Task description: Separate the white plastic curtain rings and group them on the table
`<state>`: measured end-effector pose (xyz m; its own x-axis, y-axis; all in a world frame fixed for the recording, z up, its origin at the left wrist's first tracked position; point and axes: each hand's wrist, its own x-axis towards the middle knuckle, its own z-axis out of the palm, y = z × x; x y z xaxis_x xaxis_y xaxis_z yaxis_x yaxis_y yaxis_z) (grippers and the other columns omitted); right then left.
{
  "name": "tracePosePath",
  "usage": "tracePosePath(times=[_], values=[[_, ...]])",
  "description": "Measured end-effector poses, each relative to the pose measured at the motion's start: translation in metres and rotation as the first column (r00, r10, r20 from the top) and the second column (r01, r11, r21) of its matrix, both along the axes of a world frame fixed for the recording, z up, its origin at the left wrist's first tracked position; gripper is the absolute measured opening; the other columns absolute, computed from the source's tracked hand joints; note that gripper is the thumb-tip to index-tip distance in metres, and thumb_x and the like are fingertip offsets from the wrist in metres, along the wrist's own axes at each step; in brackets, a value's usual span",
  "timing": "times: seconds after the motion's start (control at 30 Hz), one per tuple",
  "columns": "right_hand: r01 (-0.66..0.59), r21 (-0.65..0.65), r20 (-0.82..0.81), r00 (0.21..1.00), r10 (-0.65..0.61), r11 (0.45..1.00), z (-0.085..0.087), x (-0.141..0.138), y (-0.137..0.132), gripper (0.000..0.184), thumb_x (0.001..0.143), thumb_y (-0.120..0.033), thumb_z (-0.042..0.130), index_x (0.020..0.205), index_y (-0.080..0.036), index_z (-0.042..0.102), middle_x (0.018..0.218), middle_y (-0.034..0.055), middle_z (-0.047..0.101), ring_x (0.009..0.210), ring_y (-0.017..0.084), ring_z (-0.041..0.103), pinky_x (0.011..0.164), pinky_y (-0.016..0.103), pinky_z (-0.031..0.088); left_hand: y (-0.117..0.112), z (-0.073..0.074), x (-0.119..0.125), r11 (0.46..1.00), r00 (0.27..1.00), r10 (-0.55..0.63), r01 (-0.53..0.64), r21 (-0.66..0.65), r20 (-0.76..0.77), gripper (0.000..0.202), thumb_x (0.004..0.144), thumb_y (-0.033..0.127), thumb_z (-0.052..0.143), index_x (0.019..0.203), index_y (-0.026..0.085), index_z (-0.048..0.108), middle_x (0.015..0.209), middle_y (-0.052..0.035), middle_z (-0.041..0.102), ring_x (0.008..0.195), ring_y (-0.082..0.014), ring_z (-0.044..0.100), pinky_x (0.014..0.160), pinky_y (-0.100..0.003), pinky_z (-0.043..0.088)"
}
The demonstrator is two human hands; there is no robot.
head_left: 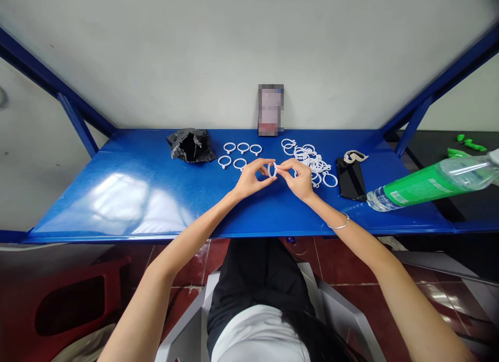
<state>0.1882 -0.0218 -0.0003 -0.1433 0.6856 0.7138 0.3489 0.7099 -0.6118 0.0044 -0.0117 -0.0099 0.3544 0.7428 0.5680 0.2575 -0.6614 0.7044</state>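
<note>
Between my two hands I hold one white curtain ring [268, 170] upright, just above the blue table [210, 211]. My left hand [249, 181] has its thumb and fingers curved around the ring's left side. On the other side my right hand [299, 181] pinches the ring's edge with thumb and fingertips. Several similar rings [224, 166] lie spread out in two rows, beyond and left of my left hand. Behind my right hand is a loose pile of more white rings [312, 156], partly hidden by that hand.
A crumpled black plastic bag [191, 146] lies open at the back left. A phone [270, 110] leans on the wall. To the right are a dark phone [351, 180], a cream-coloured strap-like item [354, 156] on its top end, and a green-labelled bottle [421, 188].
</note>
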Motion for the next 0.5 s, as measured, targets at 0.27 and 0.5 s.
tracePosePath(times=[0.27,0.5], values=[[0.012,-0.041,0.0,1.0,-0.012,0.999,-0.0003,-0.001,-0.0004,0.019,0.09,-0.039,0.066,0.082,-0.022,0.07,0.078,0.0024,0.071,0.067,0.016,0.064,0.065,0.032,0.053,-0.0004,0.0012,0.0001,1.0,1.0,0.012,-0.012,-0.028,-0.008,0.044,0.083,0.042,0.072,0.117,0.016,0.064,0.088,-0.0041,0.071,0.069,-0.0114,0.063,0.071,-0.025,0.056],[0.033,-0.049,-0.001,0.999,-0.034,0.998,0.0022,-0.0025,-0.0015,0.019,0.091,-0.039,0.065,0.087,-0.022,0.07,0.079,0.0028,0.07,0.066,0.016,0.063,0.064,0.031,0.055,-0.0001,0.0046,-0.0018,0.998,0.998,0.061,-0.061,0.005,-0.018,0.041,0.083,0.042,0.071,0.115,0.017,0.065,0.1,-0.0071,0.07,0.072,-0.0121,0.063,0.07,-0.026,0.055]])
